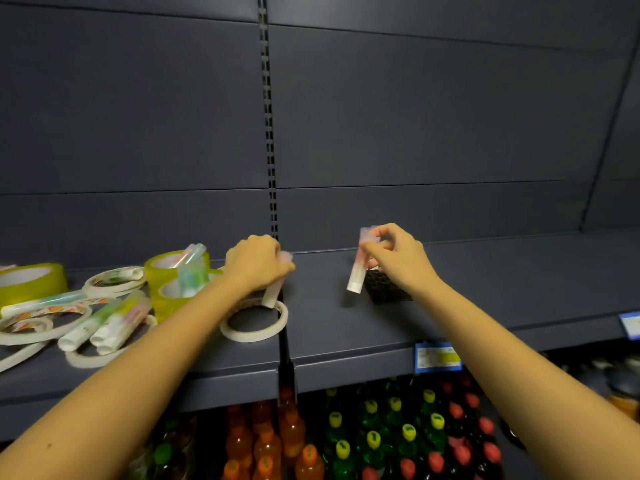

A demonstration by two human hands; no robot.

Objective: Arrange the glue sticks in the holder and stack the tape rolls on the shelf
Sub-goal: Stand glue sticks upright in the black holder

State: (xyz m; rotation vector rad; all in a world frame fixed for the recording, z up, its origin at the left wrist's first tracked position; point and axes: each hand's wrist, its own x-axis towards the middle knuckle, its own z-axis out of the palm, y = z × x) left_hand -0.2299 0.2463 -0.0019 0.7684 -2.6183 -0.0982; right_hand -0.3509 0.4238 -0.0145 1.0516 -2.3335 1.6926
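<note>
Left hand (256, 265): curled round glue stick (269, 296), centre frame, at white tape roll (254, 323) rim.
Right hand (398, 259): pinching second glue stick (356, 277) beside black mesh holder (386, 289).
Price tags (437, 356): blurred, unreadable.

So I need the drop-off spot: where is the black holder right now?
In the head view the black holder stands on the shelf, right of the centre upright, partly behind the right hand and its glue stick.
</note>
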